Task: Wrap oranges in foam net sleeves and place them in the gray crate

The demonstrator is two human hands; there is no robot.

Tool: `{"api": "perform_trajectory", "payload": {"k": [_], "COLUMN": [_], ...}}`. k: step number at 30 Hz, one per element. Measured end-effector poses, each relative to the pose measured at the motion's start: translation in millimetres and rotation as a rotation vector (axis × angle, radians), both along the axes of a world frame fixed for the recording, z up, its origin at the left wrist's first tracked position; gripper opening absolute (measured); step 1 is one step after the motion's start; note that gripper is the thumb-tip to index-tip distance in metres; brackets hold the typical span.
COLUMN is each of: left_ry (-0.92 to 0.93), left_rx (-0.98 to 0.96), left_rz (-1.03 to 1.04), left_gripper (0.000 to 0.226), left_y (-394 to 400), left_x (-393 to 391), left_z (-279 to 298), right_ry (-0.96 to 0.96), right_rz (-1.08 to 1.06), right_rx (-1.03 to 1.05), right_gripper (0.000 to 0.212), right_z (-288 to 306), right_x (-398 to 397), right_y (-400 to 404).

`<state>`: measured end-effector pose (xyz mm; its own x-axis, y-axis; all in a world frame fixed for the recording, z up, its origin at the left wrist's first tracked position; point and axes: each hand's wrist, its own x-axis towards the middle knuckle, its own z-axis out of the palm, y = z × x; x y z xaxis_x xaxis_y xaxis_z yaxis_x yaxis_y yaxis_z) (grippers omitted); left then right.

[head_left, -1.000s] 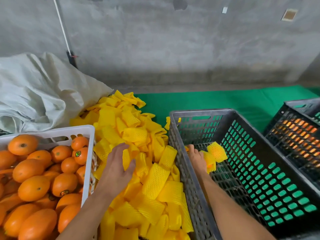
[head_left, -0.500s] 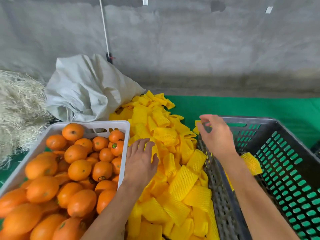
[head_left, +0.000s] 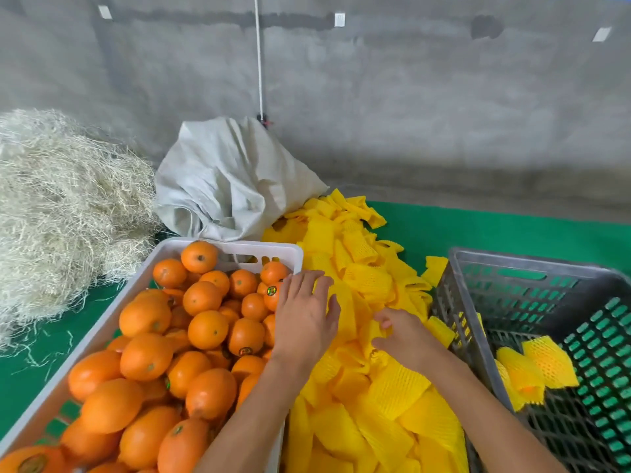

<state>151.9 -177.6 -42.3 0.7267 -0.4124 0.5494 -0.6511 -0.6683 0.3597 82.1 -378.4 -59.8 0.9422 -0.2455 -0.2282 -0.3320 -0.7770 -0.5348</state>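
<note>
My left hand (head_left: 304, 319) lies flat on the sleeve pile (head_left: 362, 397); my right hand (head_left: 406, 336), fingers curled into it, hides whatever it grips.

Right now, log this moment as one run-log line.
stage: fetching sleeve | left hand: flat, open, on foam sleeve pile | right hand: fingers curled into pile | gray crate: wrapped oranges inside

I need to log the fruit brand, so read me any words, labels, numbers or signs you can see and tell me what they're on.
No text can be read.
Round stickers on a few of the oranges: printed, but too small and blurred to read.
White tags on the wall: no legible writing.
White crate and gray crate: no lettering visible.
</note>
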Motion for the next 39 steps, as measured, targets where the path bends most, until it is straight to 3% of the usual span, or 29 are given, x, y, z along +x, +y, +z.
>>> {"api": "perform_trajectory", "payload": {"k": [7, 11, 15, 19, 21, 24, 27, 30, 35, 39], "left_ry": [0.292, 0.537, 0.464, 0.447, 0.392, 0.156, 0.037, 0.213, 0.655, 1.109], "left_rx": [-0.003, 0.191, 0.242, 0.142, 0.038, -0.116, -0.275, -0.422, -0.709, -1.016], "left_rz": [0.118, 0.061, 0.131, 0.2, 0.235, 0.271, 0.188, 0.039, -0.088, -0.226], "left_gripper": [0.035, 0.055, 0.058, 0.056, 0.055, 0.052, 0.058, 0.076, 0.055, 0.058], "left_y": [50.7, 56.2, 51.1, 46.5, 46.7, 48.3, 43.4, 17.7, -34.0, -40.8], "left_x": [49.2, 57.3, 58.9, 52.2, 48.2, 47.1, 41.9, 23.1, -13.2, -24.9], "left_z": [-4.4, -23.5, -29.8, -30.3, -24.2, -6.5, 5.5, 6.3, -3.9, -9.1], "right_ry": [-0.046, -0.019, 0.027, 0.008, -0.079, -0.324, -0.549, -0.688, -0.718, -0.775], "right_rz": [0.08, 0.133, 0.157, 0.158, 0.134, 0.087, 0.015, -0.056, -0.111, -0.126], "right_rx": [0.027, 0.053, 0.024, 0.021, 0.023, 0.03, 0.049, 0.074, 0.192, 0.259], "right_gripper": [0.031, 0.033, 0.033, 0.033, 0.029, 0.025, 0.025, 0.025, 0.038, 0.05], "right_z": [-4.9, -4.5, -5.2, -4.3, -2.0, 4.6, 13.6, 19.1, 22.6, 24.3], "right_x": [0.1, -2.8, -3.9, -4.1, -3.1, 0.5, 0.8, -1.0, -0.9, 0.6], "right_y": [10.9, 19.1, 21.0, 20.7, 21.1, 19.7, 18.6, 17.2, 19.4, 17.8]}}
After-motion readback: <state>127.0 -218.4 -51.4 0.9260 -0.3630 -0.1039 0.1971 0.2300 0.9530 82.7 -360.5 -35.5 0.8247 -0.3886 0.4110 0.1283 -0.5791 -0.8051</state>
